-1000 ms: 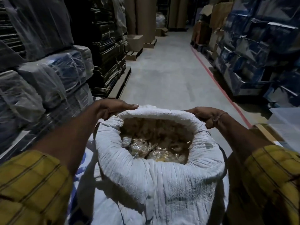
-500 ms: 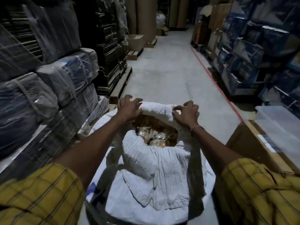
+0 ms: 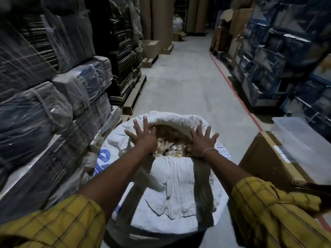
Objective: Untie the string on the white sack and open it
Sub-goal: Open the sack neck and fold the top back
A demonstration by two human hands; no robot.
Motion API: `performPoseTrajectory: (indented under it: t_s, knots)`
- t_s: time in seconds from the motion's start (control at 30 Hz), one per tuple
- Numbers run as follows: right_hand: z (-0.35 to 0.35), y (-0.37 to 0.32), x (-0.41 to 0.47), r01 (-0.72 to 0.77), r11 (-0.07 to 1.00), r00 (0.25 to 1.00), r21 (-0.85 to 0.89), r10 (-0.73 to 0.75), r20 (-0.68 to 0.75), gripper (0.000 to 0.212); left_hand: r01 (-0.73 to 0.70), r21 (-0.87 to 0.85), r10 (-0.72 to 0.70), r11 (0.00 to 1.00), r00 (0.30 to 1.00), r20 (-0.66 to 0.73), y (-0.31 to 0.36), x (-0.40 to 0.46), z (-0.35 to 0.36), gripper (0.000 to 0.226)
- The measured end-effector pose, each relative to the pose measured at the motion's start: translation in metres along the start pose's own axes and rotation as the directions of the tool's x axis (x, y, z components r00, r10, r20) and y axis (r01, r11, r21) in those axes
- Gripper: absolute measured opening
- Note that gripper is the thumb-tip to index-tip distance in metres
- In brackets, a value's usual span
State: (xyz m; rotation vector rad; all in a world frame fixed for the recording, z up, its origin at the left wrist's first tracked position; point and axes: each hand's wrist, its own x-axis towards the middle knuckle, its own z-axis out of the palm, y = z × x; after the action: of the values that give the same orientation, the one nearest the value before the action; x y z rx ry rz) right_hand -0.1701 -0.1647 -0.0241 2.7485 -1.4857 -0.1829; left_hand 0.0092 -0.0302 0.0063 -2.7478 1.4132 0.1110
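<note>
The white sack (image 3: 176, 178) stands on the floor right in front of me, its mouth rolled down and wide open. Inside lie several clear-wrapped brownish packets (image 3: 170, 149). My left hand (image 3: 142, 136) hovers over the left side of the mouth, fingers spread apart, holding nothing. My right hand (image 3: 201, 141) hovers over the right side of the mouth, fingers also spread, with a thin band on the wrist. No string is visible.
Plastic-wrapped bundles (image 3: 53, 108) are stacked close on the left, with a wooden pallet (image 3: 134, 97) behind. A cardboard box (image 3: 274, 158) with a clear plastic tub (image 3: 302, 140) on it stands at right. Blue wrapped stacks (image 3: 279, 56) line the right beyond a red floor line (image 3: 234, 93).
Both hands have let go of the sack's far rim and now spread flat over the mouth. The view has pulled back and up, and the mouth sits wider.
</note>
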Motion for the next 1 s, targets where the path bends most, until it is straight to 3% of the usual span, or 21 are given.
performPoseTrajectory:
  t_s: [0.07, 0.13, 0.2, 0.27, 0.37, 0.43, 0.5, 0.57, 0.67, 0.87, 1.0]
  knots:
    - [-0.002, 0.015, 0.010, 0.007, 0.999, 0.993, -0.040, -0.002, 0.116, 0.096, -0.093, 0.166, 0.083, 0.982, 0.994, 0.070, -0.022, 0.010, -0.006, 0.094]
    - [-0.003, 0.029, 0.015, 0.024, 0.999, 0.980, -0.044, -0.015, 0.197, 0.084, -0.147, 0.281, 0.125, 0.948, 0.988, 0.096, -0.047, 0.021, -0.013, 0.078]
    - [-0.003, 0.035, 0.015, 0.030, 1.000, 0.973, -0.003, -0.029, 0.230, 0.078, -0.163, 0.326, 0.127, 0.931, 0.983, 0.130, -0.066, 0.025, -0.016, 0.067]
    - [-0.005, 0.033, 0.008, 0.032, 0.998, 0.970, -0.045, -0.020, 0.241, 0.075, -0.204, 0.344, 0.158, 0.917, 0.975, 0.155, -0.070, 0.023, -0.018, 0.075]
    - [-0.014, 0.022, -0.005, 0.070, 0.995, 0.972, -0.070, -0.053, 0.227, 0.082, -0.233, 0.244, 0.199, 0.942, 0.968, 0.154, -0.062, 0.013, -0.017, 0.108]
    - [-0.022, 0.018, -0.009, 0.100, 0.995, 0.975, -0.010, -0.097, 0.201, 0.087, -0.210, 0.134, 0.192, 0.968, 0.972, 0.135, -0.057, 0.007, -0.017, 0.119]
    - [-0.030, 0.016, -0.016, 0.110, 0.992, 0.976, 0.067, -0.120, 0.182, 0.082, -0.206, 0.057, 0.197, 0.977, 0.971, 0.134, -0.053, -0.004, -0.022, 0.116]
    - [-0.040, 0.014, -0.030, 0.124, 0.986, 0.975, 0.113, -0.142, 0.172, 0.074, -0.219, -0.002, 0.218, 0.976, 0.970, 0.109, -0.049, -0.016, -0.028, 0.096]
    - [-0.055, 0.010, -0.057, 0.136, 0.979, 0.978, 0.154, -0.158, 0.139, 0.077, -0.225, -0.025, 0.225, 0.974, 0.974, -0.004, -0.043, -0.036, -0.032, 0.081]
    - [-0.066, 0.021, -0.103, 0.126, 0.975, 0.988, 0.181, -0.140, 0.068, 0.100, -0.247, -0.071, 0.237, 0.966, 0.964, -0.120, -0.040, -0.076, -0.038, 0.089]
    - [-0.061, 0.027, -0.111, 0.142, 0.968, 0.990, 0.209, -0.133, -0.054, 0.116, -0.263, -0.090, 0.253, 0.961, 0.962, -0.104, -0.048, -0.083, -0.040, 0.106]
